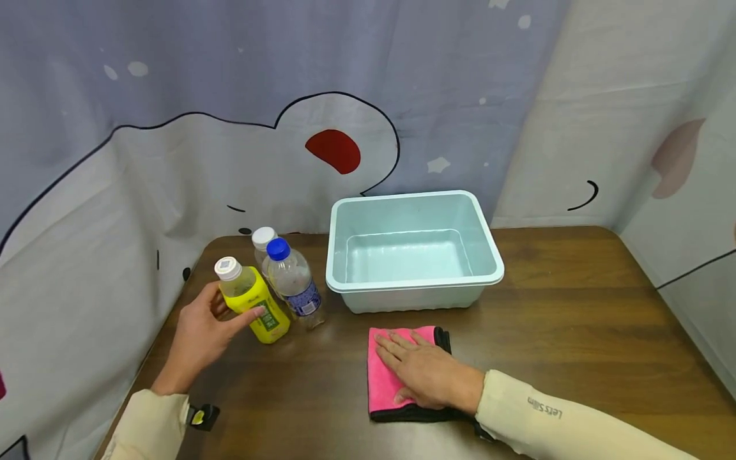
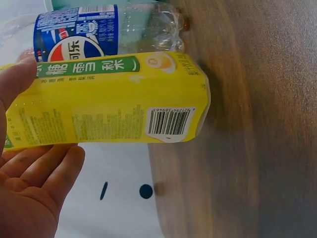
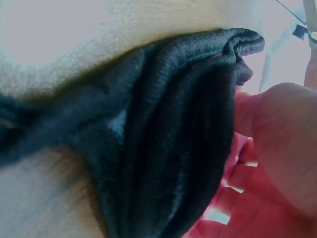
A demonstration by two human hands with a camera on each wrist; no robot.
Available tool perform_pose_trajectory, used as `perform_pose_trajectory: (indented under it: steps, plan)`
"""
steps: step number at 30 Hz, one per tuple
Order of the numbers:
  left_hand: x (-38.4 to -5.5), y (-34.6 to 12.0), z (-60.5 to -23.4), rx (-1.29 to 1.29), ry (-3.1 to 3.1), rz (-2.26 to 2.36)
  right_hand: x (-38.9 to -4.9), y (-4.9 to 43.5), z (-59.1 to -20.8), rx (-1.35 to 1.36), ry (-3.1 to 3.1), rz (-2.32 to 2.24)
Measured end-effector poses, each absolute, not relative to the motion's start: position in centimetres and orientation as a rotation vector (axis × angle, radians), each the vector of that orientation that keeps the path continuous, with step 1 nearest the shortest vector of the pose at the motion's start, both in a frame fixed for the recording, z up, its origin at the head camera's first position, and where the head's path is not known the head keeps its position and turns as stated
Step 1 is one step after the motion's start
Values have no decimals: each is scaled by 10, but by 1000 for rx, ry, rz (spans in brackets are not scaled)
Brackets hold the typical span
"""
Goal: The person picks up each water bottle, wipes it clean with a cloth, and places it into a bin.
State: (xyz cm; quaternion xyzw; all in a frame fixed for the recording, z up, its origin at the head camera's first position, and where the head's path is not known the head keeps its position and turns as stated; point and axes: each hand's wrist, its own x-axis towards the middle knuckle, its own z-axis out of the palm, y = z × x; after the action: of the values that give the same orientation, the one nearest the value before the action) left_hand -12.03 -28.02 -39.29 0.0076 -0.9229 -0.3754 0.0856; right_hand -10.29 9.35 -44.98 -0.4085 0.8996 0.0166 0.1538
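My left hand (image 1: pixel 198 332) holds a yellow-labelled drink bottle (image 1: pixel 261 310) with a white cap, thumb on one side and fingers on the other. Its label and barcode face the left wrist view. Right beside it stands a clear plastic bottle (image 1: pixel 294 281) with a blue cap and a blue Pepsi label (image 2: pixel 77 37). Behind these, a white-capped bottle (image 1: pixel 264 239) is mostly hidden. With fingers spread flat, my right hand (image 1: pixel 428 377) rests on a folded pink cloth (image 1: pixel 381 383). The cloth's black folded edge (image 3: pixel 173 134) fills much of the right wrist view.
A pale blue plastic basin (image 1: pixel 414 281) stands at the back middle of the brown wooden table (image 1: pixel 575 332), right of the bottles. A printed curtain (image 1: pixel 190 172) hangs behind the table and along its sides.
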Motion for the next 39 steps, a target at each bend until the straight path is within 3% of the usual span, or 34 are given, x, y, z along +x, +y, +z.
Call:
perform_pose_trajectory:
  steps: [29, 39]
  plan:
    - [-94, -282, -393, -141, -2759, -1052, -108, 88, -448, -1163, 2704, -197]
    - [-87, -268, -397, -239, -2743, -1135, -113, 90, -454, -1275, 2801, -238]
